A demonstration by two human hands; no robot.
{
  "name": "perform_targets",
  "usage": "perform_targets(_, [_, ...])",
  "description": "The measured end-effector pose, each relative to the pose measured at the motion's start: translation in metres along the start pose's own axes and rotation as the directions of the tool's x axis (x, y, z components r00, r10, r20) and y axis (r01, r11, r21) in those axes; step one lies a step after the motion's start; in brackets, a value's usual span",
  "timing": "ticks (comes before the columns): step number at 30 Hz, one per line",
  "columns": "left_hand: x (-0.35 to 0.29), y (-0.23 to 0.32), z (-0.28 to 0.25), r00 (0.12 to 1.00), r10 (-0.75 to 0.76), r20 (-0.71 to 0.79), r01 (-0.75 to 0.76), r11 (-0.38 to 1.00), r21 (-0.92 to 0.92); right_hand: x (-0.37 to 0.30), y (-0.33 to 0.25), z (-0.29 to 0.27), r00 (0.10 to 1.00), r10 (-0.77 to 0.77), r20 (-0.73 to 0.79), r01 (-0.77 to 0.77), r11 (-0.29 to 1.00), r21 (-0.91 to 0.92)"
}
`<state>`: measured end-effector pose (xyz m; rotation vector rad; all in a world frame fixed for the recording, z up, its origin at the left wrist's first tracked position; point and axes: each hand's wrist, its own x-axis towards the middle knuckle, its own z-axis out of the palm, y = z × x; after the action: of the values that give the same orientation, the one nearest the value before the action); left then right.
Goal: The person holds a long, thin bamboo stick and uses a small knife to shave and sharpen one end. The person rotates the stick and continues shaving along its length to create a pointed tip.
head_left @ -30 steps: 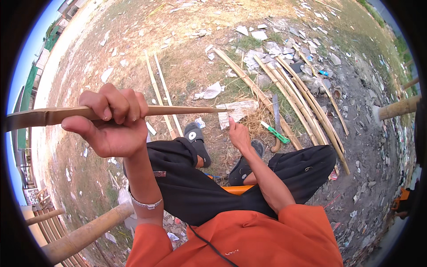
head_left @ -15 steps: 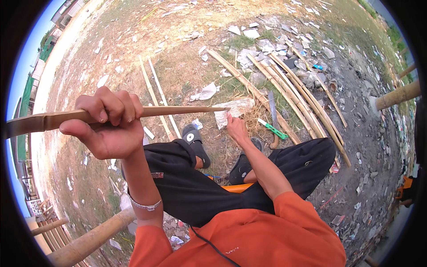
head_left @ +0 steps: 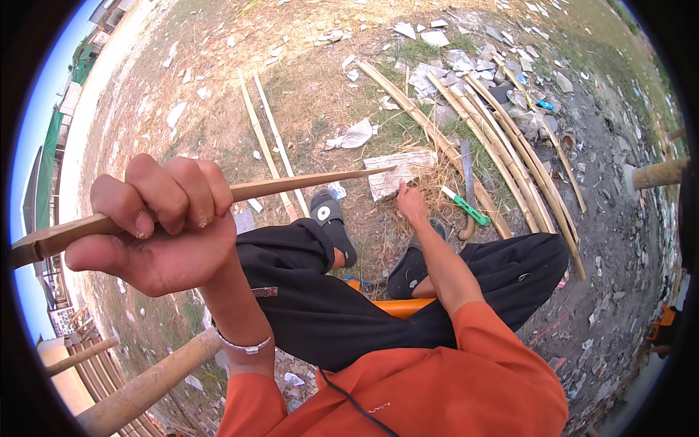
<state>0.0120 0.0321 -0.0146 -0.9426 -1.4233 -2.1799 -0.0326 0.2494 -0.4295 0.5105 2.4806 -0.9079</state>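
Littered ground [head_left: 211, 131]; left hand [head_left: 162, 226] curled round bamboo strip [head_left: 298, 183], right hand [head_left: 413, 205] by wooden block [head_left: 409, 165], grip unclear.

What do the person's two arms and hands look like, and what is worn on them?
The left hand and right hand wear no gloves. Short orange-red sleeves leave the left forearm and right forearm uncovered, except for a thin, silvery band on the left.

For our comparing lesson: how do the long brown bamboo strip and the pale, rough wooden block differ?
The strip is slender and tapers; the block is short and broad. The left hand grips the strip aloft; the block lies on the ground.
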Motion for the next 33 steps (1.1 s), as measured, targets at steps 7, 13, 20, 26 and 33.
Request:
perform_targets(7, [0.001, 0.001, -0.016, 0.992, -0.030, -0.124, 0.031, 1.000, 0.007, 0.012, 0.000, -0.069, 0.981, -0.111, 0.157, 0.182, 0.798, -0.574])
perform_targets(13, [0.004, -0.005, -0.005, 0.966, 0.027, -0.257, 0.021, 0.983, 0.181, -0.031, -0.048, -0.137, 0.981, -0.193, 0.005, 0.179, 0.897, -0.405])
perform_targets(20, [0.007, -0.004, -0.010, 0.981, 0.008, -0.195, 0.011, 0.995, 0.101, -0.056, -0.065, -0.069, 0.977, -0.166, 0.131, 0.156, 0.984, 0.083])
perform_targets(26, [0.005, -0.002, -0.014, 0.983, 0.040, -0.178, -0.020, 0.993, 0.112, -0.039, -0.048, -0.042, 0.986, -0.152, 0.063, 0.139, 0.975, 0.171])
perform_targets(33, [0.009, -0.004, -0.014, 0.985, 0.008, -0.174, 0.014, 0.992, 0.122, -0.042, -0.038, -0.042, 0.984, -0.174, 0.045, 0.167, 0.979, 0.115])
